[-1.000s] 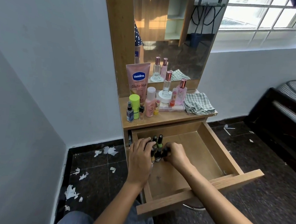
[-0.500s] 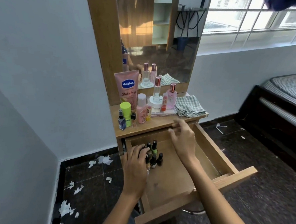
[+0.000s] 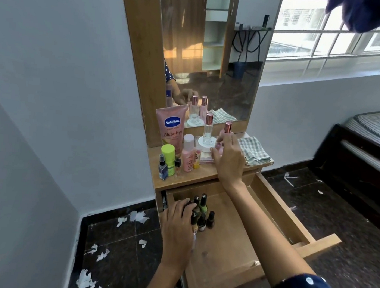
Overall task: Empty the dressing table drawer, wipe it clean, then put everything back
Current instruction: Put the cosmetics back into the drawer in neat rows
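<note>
Head view, looking down at my dressing table: the drawer [image 3: 275, 218] stands pulled out, its wooden floor mostly bare. A cluster of small nail polish bottles [image 3: 202, 213] stands upright in its back left corner. My left hand [image 3: 177, 230] rests over the left side of that cluster, fingers curled onto the bottle caps; I cannot tell whether they grip any single bottle. My right hand [image 3: 228, 159] reaches up over the tabletop [image 3: 195, 178], fingers curled around the pink perfume bottle [image 3: 225, 135] with the rose-gold cap, which stands upright just beside the white jar [image 3: 204, 146]. A clear perfume bottle [image 3: 208, 128] stands on that jar. Left of them stand the pink Vaseline tube [image 3: 172, 126], a pink lotion bottle [image 3: 188, 153], a lime-capped stick [image 3: 168, 157] and a small spray bottle [image 3: 162, 167]. A folded checked cloth [image 3: 254, 150] lies at the tabletop's right end.
</note>
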`<state>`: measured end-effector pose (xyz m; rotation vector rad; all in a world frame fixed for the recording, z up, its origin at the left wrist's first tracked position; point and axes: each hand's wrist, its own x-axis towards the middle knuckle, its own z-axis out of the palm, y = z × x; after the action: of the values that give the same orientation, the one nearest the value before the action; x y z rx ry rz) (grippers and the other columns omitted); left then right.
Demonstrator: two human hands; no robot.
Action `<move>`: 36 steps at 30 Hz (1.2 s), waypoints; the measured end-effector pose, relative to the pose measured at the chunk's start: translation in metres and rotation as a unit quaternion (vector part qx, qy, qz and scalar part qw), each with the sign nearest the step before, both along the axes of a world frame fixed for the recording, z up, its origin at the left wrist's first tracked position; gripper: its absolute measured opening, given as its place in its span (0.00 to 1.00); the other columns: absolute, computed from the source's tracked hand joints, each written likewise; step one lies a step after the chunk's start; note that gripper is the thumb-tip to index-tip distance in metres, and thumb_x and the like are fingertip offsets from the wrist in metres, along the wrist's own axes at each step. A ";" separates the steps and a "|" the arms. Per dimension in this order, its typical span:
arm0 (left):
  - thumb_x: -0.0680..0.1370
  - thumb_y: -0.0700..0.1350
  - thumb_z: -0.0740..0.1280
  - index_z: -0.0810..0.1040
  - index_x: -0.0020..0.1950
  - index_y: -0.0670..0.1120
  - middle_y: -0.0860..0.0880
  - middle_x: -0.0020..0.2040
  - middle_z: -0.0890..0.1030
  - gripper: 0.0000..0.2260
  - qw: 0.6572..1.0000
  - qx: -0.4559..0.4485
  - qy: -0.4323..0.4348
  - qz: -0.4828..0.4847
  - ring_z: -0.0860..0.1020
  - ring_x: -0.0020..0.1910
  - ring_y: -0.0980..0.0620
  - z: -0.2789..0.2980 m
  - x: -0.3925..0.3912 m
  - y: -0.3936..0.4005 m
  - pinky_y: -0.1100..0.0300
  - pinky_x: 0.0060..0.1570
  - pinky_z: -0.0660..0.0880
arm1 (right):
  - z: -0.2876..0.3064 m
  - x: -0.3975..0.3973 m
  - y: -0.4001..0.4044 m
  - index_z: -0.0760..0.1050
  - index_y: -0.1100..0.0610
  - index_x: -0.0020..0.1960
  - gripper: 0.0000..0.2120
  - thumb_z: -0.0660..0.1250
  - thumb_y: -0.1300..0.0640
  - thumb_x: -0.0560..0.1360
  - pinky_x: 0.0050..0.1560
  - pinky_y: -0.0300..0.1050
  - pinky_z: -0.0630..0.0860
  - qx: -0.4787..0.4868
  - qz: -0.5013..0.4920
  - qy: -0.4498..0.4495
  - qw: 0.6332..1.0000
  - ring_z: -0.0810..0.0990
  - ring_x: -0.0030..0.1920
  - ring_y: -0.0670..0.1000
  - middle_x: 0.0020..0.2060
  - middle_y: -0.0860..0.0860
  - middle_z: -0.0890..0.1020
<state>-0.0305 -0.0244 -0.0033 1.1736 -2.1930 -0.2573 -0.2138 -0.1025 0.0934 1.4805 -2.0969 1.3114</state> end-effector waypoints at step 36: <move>0.73 0.51 0.72 0.81 0.57 0.56 0.49 0.74 0.65 0.13 0.990 0.088 0.062 0.087 0.56 0.75 0.49 0.006 0.028 0.043 0.53 0.71 0.50 | -0.073 0.051 0.142 0.77 0.50 0.42 0.09 0.75 0.60 0.68 0.42 0.38 0.79 0.249 0.214 -0.068 0.942 0.81 0.40 0.40 0.37 0.43 0.81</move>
<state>-0.0022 0.0185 0.0031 1.3986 -1.9775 -0.4451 -0.1626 0.0395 0.0207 2.2146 -2.4091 1.0727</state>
